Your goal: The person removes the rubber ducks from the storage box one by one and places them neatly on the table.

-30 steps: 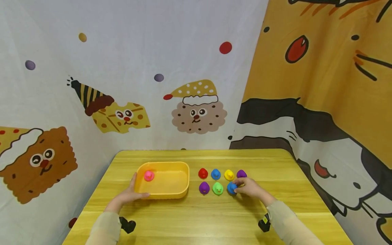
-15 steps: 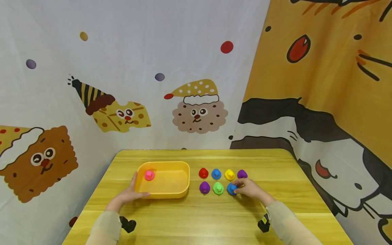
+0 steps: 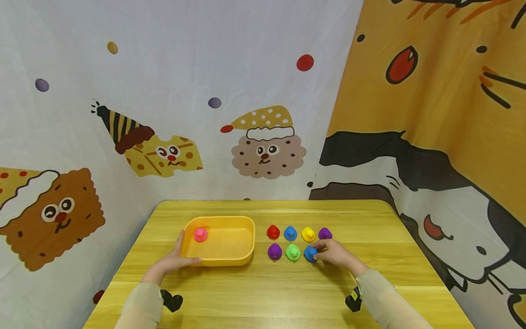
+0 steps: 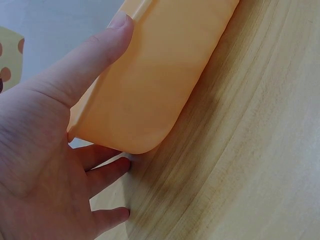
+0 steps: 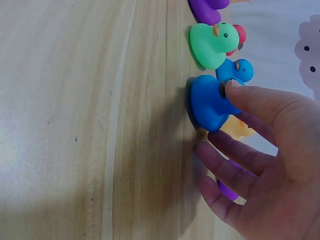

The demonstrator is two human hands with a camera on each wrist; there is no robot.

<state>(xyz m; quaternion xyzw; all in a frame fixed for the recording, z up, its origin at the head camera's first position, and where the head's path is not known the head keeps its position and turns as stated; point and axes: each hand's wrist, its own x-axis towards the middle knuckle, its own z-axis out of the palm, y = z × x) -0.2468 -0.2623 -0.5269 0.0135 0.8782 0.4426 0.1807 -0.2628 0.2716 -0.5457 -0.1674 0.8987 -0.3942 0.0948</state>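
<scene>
My right hand (image 3: 334, 252) pinches a blue rubber duck (image 3: 310, 254) at the right end of the front row. In the right wrist view the thumb lies on the head of this blue duck (image 5: 207, 104), with the other fingers on its far side, partly hidden. The duck sits upright on the table. At the left, my left hand (image 3: 174, 259) spans the near left corner of a yellow-orange plastic tray (image 3: 218, 263). In the left wrist view its thumb rests straight along the tray wall (image 4: 150, 85), the other fingers spread past the end. A pink duck (image 3: 200, 235) sits inside the tray.
The back row holds a red duck (image 3: 273, 232), a blue duck (image 3: 290, 233), a yellow duck (image 3: 308, 235) and a purple duck (image 3: 325, 233). In front are another purple duck (image 3: 275, 252) and a green duck (image 3: 293, 252). A cartoon-printed cloth (image 3: 255, 55) surrounds the wooden table (image 3: 263, 301).
The view has shifted very slightly. Both hands, the tray and the ducks stay where they were.
</scene>
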